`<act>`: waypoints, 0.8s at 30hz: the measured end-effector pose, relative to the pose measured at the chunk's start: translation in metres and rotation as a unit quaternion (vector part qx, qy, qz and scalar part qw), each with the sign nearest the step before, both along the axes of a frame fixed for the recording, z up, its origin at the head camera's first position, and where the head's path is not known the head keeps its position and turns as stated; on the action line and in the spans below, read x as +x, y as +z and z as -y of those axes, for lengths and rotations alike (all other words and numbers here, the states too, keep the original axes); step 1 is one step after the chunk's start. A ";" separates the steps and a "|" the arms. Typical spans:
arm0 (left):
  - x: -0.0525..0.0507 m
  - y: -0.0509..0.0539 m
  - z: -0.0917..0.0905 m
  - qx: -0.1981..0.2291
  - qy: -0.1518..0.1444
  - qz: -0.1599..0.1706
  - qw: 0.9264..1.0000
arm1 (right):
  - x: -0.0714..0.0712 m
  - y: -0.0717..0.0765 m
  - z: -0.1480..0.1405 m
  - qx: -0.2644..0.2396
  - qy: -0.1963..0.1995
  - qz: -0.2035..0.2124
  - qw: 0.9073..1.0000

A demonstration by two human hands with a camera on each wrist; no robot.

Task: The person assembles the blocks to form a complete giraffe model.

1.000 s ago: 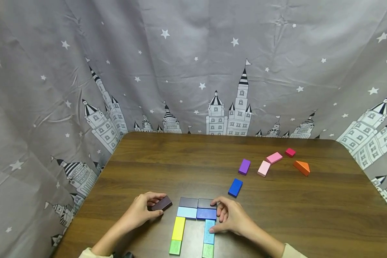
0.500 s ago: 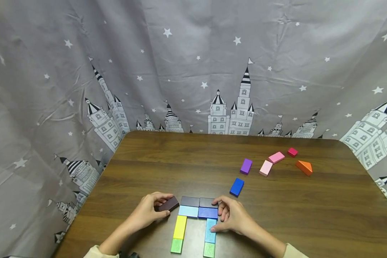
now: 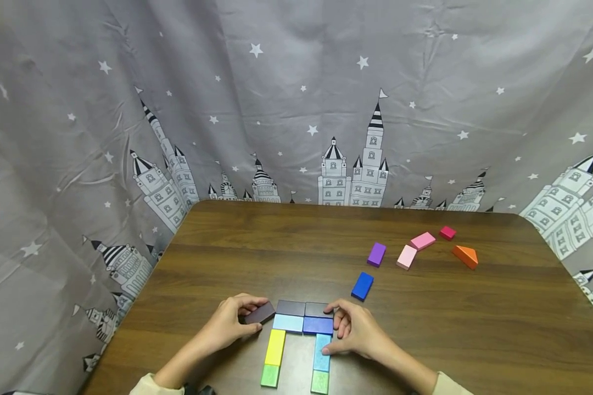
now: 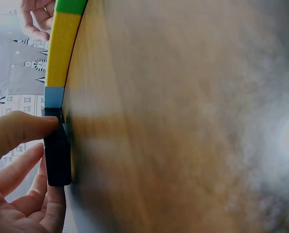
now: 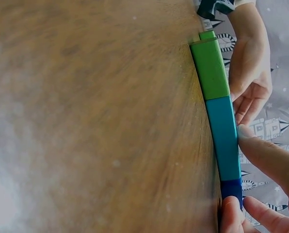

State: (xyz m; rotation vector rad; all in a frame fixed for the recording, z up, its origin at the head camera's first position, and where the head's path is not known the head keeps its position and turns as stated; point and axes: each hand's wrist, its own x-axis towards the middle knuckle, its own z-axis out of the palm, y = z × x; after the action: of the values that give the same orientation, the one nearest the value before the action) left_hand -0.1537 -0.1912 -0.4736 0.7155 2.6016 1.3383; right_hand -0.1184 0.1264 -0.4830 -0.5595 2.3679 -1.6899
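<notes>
My left hand (image 3: 229, 321) pinches a dark brown block (image 3: 261, 313) between thumb and fingers, its right corner at the left end of a row of two dark blocks (image 3: 291, 308). Below that row lie a pale blue block (image 3: 288, 323) and a dark blue one (image 3: 318, 326). Two legs run down from them: yellow (image 3: 275, 346) over green (image 3: 269, 376), and light blue (image 3: 322, 354) over green (image 3: 319, 382). My right hand (image 3: 357, 333) rests at the right side, thumb on the light blue block (image 5: 225, 138) and a fingertip on the right dark block.
Farther back on the wooden table (image 3: 257, 241) lie a blue block (image 3: 362, 286), a purple one (image 3: 376, 254), two pink ones (image 3: 406, 257), a small red one (image 3: 447, 232) and an orange triangle (image 3: 466, 255). A grey curtain (image 3: 277, 82) hangs behind.
My left hand has carried the dark brown block rightward, up to the end of the dark row. My right hand has kept its place at the blocks. The view has shifted slightly.
</notes>
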 end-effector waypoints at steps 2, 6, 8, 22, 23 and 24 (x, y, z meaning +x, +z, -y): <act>0.000 -0.001 0.000 -0.001 -0.001 -0.013 1.000 | -0.001 0.000 0.000 0.002 -0.001 -0.002 1.000; 0.000 0.000 0.000 -0.003 -0.002 -0.017 1.000 | -0.001 0.000 0.000 0.002 -0.002 0.002 1.000; 0.000 0.001 0.001 -0.004 -0.002 -0.004 1.000 | 0.000 0.000 0.000 0.001 -0.002 0.005 1.000; -0.004 0.008 0.003 0.002 -0.033 0.045 0.998 | 0.000 0.001 -0.001 0.000 0.004 -0.002 1.000; -0.004 0.009 0.004 0.000 -0.039 0.049 0.998 | 0.000 0.001 -0.001 0.000 0.007 -0.004 1.000; -0.005 0.011 0.005 -0.001 -0.043 0.052 0.998 | 0.001 0.001 -0.002 -0.003 0.010 -0.004 1.000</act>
State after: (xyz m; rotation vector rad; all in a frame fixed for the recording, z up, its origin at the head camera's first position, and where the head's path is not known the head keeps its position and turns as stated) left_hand -0.1587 -0.1958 -0.4627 0.7275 2.4621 1.3103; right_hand -0.1179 0.1279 -0.4822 -0.5888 2.3557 -1.6896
